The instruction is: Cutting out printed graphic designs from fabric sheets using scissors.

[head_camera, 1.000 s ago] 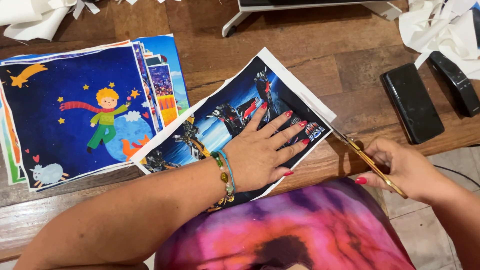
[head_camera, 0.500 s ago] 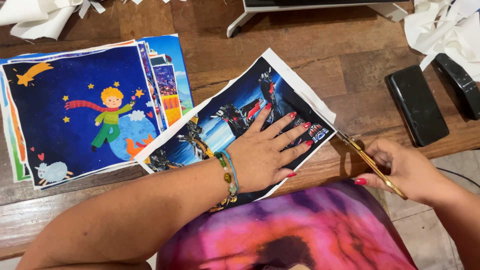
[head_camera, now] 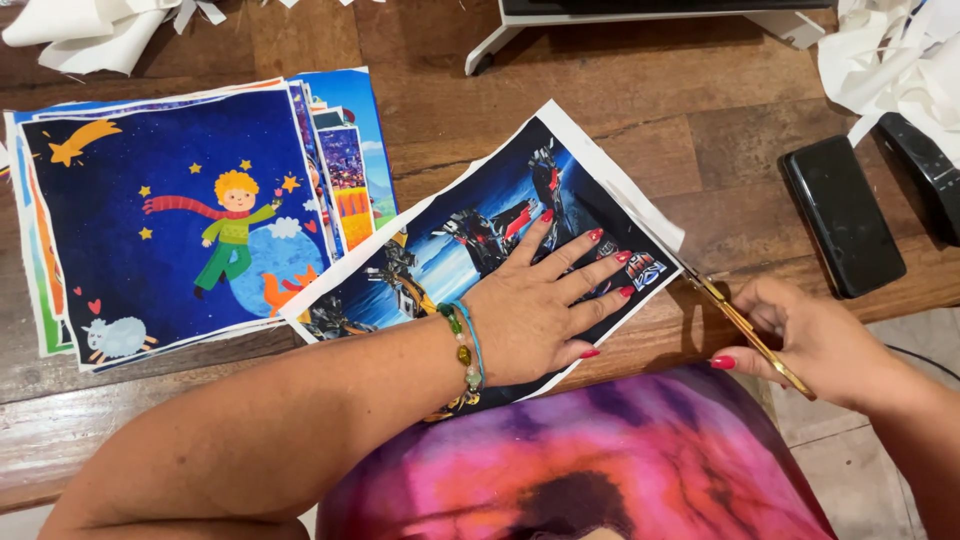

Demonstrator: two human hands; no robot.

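My left hand lies flat, fingers spread, on a printed sheet with dark robot figures and a white border, pinning it to the wooden table. My right hand grips gold-coloured scissors at the sheet's right edge. The blades point up-left along the white margin, which looks partly cut away from the print.
A stack of colourful printed sheets, topped by a blue picture of a child on a globe, lies at left. A black phone and a second dark object sit at right. White scraps lie at top right, a white stand at top.
The view has shifted slightly. My left hand stays pressed on the sheet and the scissors remain at its right edge, with little visible movement.
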